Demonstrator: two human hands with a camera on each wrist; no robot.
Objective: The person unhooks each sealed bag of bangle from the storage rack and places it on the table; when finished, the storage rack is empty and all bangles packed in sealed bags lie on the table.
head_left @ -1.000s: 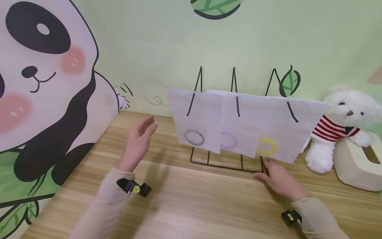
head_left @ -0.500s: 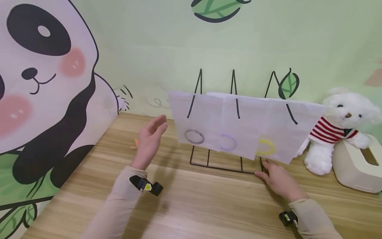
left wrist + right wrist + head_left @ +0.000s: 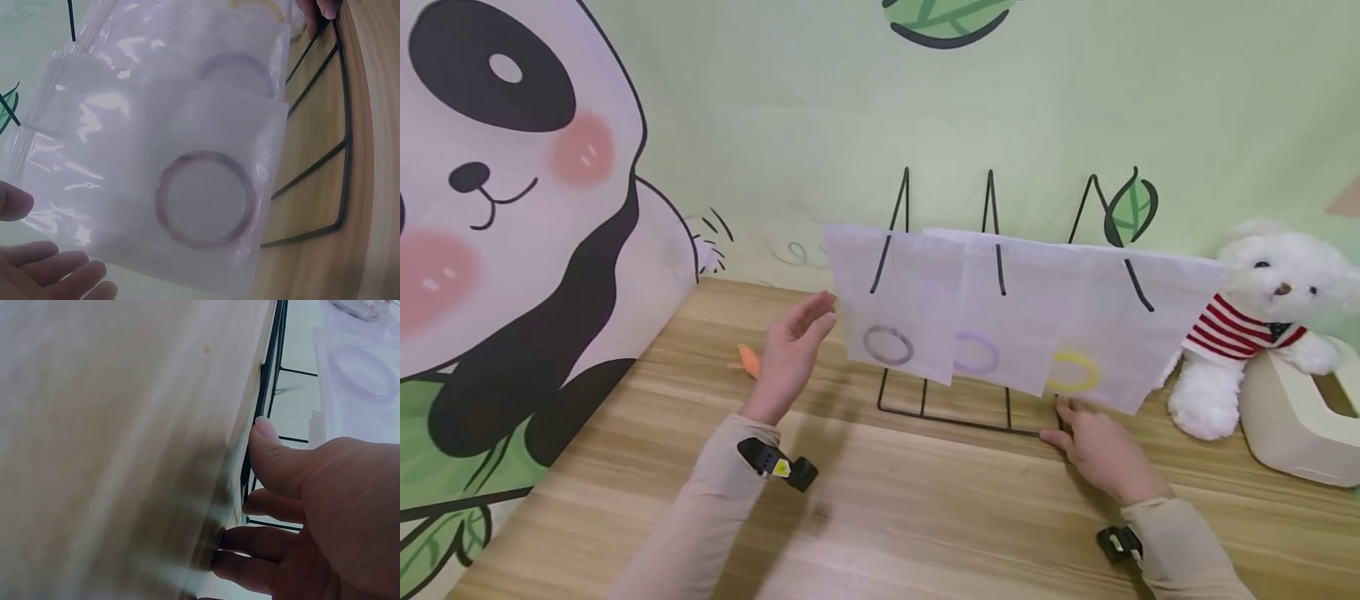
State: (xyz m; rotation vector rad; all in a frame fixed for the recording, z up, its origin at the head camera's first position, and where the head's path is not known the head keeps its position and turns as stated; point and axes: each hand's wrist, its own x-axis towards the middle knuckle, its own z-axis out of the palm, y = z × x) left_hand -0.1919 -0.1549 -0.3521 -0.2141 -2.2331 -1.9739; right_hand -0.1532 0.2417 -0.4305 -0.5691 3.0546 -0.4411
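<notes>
Three translucent bags hang overlapping on a black wire rack: the left bag shows a greyish ring, the middle bag a pale purple ring, the right bag a yellow one. Beside the left bag's edge, my left hand is raised with relaxed fingers, holding nothing; the left wrist view shows its fingers close to that bag. My right hand grips the rack's front right corner, thumb against the black wire in the right wrist view.
A white plush bear in a striped shirt sits at the right, by a cream box with a slot. An orange object lies behind my left wrist. A wall with a panda picture rises behind the wooden table.
My left hand has moved right, closer to the left bag, and the orange object has come into view behind it. My right hand stays at the rack's corner.
</notes>
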